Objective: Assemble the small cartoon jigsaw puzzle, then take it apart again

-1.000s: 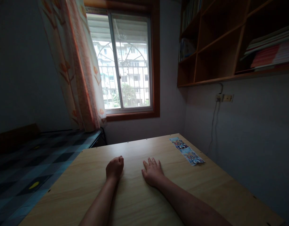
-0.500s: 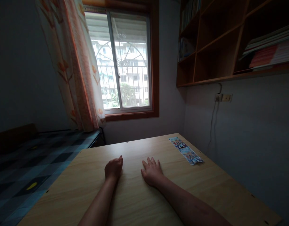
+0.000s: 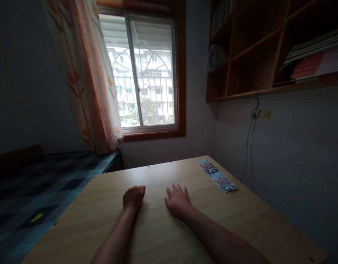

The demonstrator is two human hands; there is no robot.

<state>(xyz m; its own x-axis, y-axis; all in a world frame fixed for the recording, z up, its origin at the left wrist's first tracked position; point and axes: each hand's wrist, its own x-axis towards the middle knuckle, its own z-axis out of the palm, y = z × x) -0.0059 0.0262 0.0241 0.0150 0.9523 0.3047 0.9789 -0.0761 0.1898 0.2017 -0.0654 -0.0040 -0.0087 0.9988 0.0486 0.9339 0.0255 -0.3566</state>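
Note:
My left hand (image 3: 134, 197) rests on the pale wooden tabletop (image 3: 155, 231) on its little-finger side, curled into a fist with the thumb on top. No object shows in it. To its right, my right hand (image 3: 178, 200) lies palm down on the wood, fingers stretched and spread, touching only the table. A gap of bare wood separates the two hands. Beyond my right hand, towards the right edge, lie two colourful printed pieces, a farther one (image 3: 209, 167) and a nearer one (image 3: 223, 182), end to end. Neither hand touches them.
A bed with a checked cover (image 3: 47, 190) stands left of the table. Ahead are a window (image 3: 153, 73) and a flowered curtain (image 3: 88, 91). A wooden shelf (image 3: 251, 62) with books hangs on the right wall, above a socket (image 3: 264, 114) with a dangling cord.
My left thumb has lowered slightly and folded closer over the fist. My right hand and the printed pieces have stayed in place.

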